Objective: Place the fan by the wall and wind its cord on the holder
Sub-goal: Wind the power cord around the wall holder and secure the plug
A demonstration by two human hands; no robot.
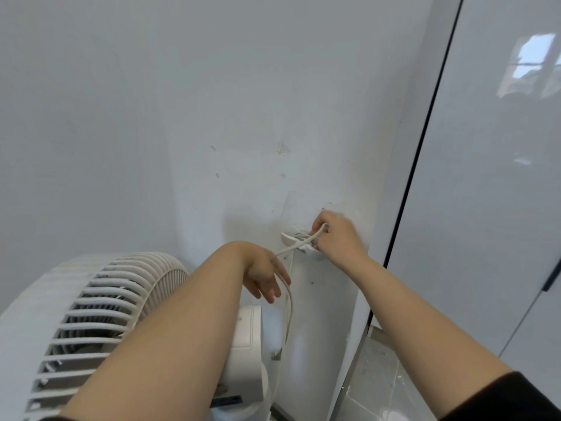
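Scuffed white wall [182,101], glossy cabinet door [485,177], grey tiled floor [376,387].

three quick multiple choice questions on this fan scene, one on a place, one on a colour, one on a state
1. Where is the holder?
A. on the floor
B. on the wall, to the right of the fan
C. on top of the fan

2. What colour is the cord?
A. black
B. red
C. off-white

3. What is the right hand doing?
A. hanging free
B. pinching the cord at the holder
C. pressing on the fan grille

Answers:
1 B: the holder sticks out from the wall, above and to the right of the fan.
2 C: the cord is pale, close to the fan's own colour.
3 B: its fingers curl round the cord right at the holder.
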